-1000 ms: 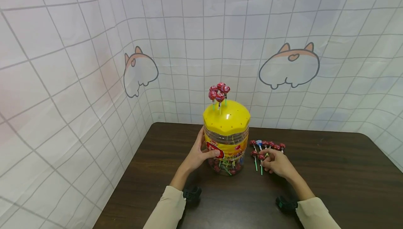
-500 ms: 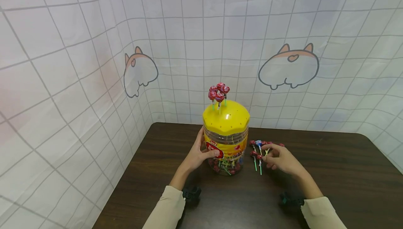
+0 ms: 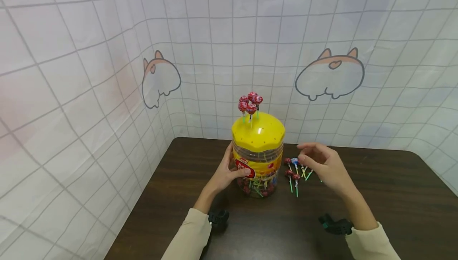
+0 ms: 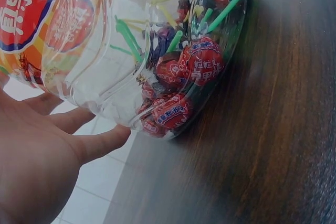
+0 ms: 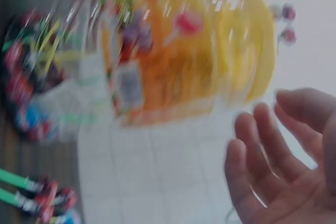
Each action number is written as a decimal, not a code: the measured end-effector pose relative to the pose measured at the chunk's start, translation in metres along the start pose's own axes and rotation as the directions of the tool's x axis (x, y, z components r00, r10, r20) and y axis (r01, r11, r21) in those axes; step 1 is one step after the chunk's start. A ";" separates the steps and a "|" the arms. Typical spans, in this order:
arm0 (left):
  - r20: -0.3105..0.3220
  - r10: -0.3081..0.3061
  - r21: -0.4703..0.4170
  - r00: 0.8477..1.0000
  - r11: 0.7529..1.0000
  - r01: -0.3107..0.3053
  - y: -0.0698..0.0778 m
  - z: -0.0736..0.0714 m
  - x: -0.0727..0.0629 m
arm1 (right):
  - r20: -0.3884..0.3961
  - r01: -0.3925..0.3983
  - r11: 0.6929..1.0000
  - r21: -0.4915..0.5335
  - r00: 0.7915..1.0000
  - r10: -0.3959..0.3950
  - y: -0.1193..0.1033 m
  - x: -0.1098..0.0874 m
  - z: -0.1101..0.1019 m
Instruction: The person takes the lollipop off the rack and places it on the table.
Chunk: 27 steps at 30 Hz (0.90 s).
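Observation:
A large clear jar (image 3: 266, 168) with a yellow and orange label and a yellow domed lid (image 3: 264, 134) stands upright on the table. Several red-wrapped lollipops (image 3: 251, 109) stick up from holes in the lid's left part, and more lollipops (image 4: 202, 61) lie inside at the bottom. My left hand (image 3: 223, 176) grips the jar's left side, thumb across the label. To the right of the jar, my right hand (image 3: 323, 164) is raised over loose lollipops (image 3: 296, 177) and hides some of their heads. Its fingers (image 5: 247, 156) are loosely bent, with nothing visible between them.
The dark wooden table (image 3: 171, 196) ends at the back against a white gridded curtain (image 3: 214, 53), which also runs along the left. A blue-wrapped lollipop (image 3: 295, 160) lies among the loose ones.
My right hand has drawn away from the front loose lollipops, moving up and back to the right. The left hand and jar stay in place.

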State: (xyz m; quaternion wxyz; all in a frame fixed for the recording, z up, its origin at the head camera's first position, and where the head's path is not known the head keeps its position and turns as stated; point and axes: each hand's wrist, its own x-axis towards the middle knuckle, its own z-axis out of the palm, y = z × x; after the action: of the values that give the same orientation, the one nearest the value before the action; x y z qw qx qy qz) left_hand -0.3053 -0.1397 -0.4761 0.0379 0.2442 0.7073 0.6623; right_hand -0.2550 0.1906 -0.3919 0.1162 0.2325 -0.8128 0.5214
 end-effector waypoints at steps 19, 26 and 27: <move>0.002 -0.020 -0.009 1.000 1.000 0.020 0.004 0.001 0.000 | -0.068 0.103 0.991 -0.084 0.992 -0.109 -0.079 0.103 0.039; -0.004 -0.021 -0.002 1.000 1.000 0.021 0.003 0.001 0.001 | -0.067 0.093 0.990 -0.109 0.993 -0.101 -0.086 0.126 0.045; -0.004 -0.021 0.000 1.000 1.000 0.021 0.003 0.001 0.002 | -0.069 0.090 0.990 -0.111 0.993 -0.098 -0.087 0.128 0.045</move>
State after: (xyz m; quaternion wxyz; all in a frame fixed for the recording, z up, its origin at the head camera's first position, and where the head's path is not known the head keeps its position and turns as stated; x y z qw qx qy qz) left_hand -0.3055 -0.1378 -0.4734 0.0436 0.2354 0.7098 0.6625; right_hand -0.3197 0.0870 -0.2870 0.1829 0.2446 -0.8230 0.4790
